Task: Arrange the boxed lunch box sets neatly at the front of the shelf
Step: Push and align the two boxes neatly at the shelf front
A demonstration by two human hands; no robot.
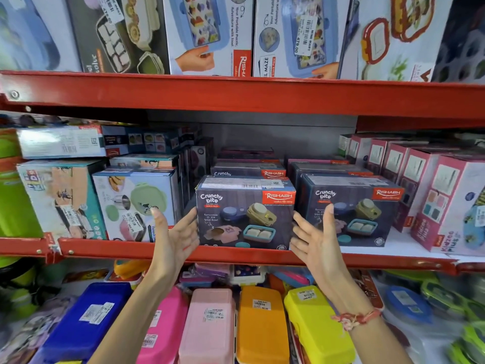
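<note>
Writing on the front of the dark lunch box set (245, 214) reads "Crunchy bite" in white, with "Rishabh" on a red corner patch and "Removable SS 304 Small Bowl" lower down; a white barcode sticker lies on its top. A second box (349, 211) of the same kind stands just beside it on the right, and more of them are stacked behind. The boxes rest on the white board of a red metal shelf (236, 254) in a shop, and the held box stands at the front edge. To the left is a box with a green round container printed on it (133, 203) (its price sticker is too small to read). To the right stand pink boxes (443, 203) marked "Kidzee Plus". The shelf above carries blue boxes with "Your Portable Puzzle" and a "Nine Mart" price tag showing 479.00. Below, plain plastic lunch boxes lie in a row: blue, pink, orange (261, 327) and yellow. The left hand (174, 237) lies with open, straight fingers against the left side of the box. The right hand (315, 240), also with spread fingers, presses on the right side, in the narrow gap between the two boxes. A red thread bracelet (354, 317) is on the right wrist.
</note>
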